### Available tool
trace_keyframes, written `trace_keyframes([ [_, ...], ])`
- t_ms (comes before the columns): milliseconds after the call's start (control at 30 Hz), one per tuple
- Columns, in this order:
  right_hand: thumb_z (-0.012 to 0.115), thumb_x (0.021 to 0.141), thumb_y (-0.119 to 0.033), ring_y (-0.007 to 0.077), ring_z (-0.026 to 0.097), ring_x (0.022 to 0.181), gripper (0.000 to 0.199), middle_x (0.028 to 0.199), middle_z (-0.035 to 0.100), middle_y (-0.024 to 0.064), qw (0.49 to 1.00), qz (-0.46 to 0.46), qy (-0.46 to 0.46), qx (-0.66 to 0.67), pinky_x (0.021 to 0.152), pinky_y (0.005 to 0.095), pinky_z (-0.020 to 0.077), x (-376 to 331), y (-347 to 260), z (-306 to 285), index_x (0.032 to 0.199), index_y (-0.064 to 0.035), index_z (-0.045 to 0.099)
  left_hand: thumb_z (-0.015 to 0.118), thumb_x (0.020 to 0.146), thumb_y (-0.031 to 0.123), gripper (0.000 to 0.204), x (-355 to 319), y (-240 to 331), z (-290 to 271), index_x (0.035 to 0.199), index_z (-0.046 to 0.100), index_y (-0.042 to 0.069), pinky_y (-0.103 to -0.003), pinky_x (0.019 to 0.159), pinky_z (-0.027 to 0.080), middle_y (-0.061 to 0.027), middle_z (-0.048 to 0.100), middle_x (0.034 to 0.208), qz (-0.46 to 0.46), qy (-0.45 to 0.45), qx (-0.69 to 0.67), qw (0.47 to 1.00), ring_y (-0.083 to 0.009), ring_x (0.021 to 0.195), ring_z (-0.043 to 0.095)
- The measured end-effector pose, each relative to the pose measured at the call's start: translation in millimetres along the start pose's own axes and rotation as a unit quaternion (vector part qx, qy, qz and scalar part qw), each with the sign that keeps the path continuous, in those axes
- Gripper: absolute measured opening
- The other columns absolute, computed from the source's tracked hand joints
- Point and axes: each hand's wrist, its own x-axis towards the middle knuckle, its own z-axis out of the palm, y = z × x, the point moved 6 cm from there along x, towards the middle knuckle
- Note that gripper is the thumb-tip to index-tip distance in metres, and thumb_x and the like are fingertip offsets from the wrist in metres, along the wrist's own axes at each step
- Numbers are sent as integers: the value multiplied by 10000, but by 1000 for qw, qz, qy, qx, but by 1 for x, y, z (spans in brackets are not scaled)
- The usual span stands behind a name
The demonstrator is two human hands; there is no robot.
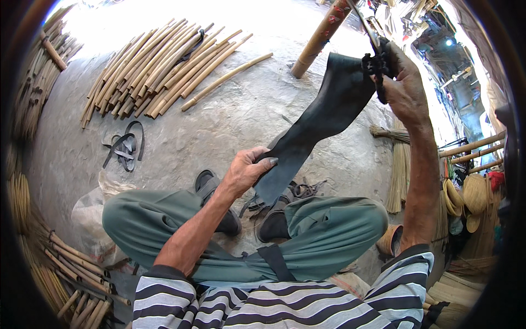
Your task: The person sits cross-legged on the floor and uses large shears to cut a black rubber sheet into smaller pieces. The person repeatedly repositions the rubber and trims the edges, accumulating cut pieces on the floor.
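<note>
My left hand [246, 170] has its fingers and thumb pinched shut on the lower end of a wide black rubber strip [323, 115], holding it just above my knees. My right hand [402, 82], up at about one o'clock, is closed around the dark handles of a pair of scissors [375, 52], whose blades meet the strip's upper edge. The strip hangs taut and slanted between the two hands, running from seven o'clock up to one o'clock. Below it, my green trousers [164, 219] fold over crossed legs, with dark sandals [219, 203] showing between them. On the concrete floor [230, 120] at eleven o'clock lies a fan of bamboo sticks [159, 66]; black strip offcuts [126, 145] sit at nine o'clock. A thick bamboo pole [320, 38] leans at twelve.
</note>
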Motion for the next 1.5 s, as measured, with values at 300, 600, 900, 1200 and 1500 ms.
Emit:
trace_keyframes([
  [300,654,988,-30,96,658,1012,298,1091,722,25,997,-36,8,-61,936,281,529,7,-28,-12,1285,-18,639,687,1003,202,254,3,-6,-14,1135,741,-8,-314,684,565,-28,739,880,43,17,128,991,-136,743,671],
  [600,668,960,-52,111,644,973,208,1040,702,23,983,-133,-34,-119,936,303,507,-3,-55,6,1167,-55,659,724,943,427,764,-5,92,0,1560,443,75,-520,1172,413,-247,527,1505,207,87,519,825,-388,1424,480],
  [900,721,936,-132,112,543,872,145,901,611,-14,985,-103,-135,-7,849,300,453,-16,-73,42,1045,-70,649,730,949,438,610,3,177,61,1379,640,14,-475,978,579,-225,698,1255,275,-71,168,944,-294,1147,689],
  [1200,711,912,-45,83,606,897,177,928,653,-21,986,-24,-119,116,858,273,494,-30,-49,51,1076,-40,644,678,1040,301,346,5,138,62,1215,715,4,-335,937,575,-94,776,1077,174,-55,-106,978,-141,1015,722],
  [1500,730,1002,-308,111,625,811,311,854,614,13,961,123,-13,249,753,273,521,-65,-11,74,1069,-25,621,658,1053,199,235,-4,140,53,1163,705,-3,-237,724,600,-62,761,980,166,21,-167,972,-80,802,706],
])
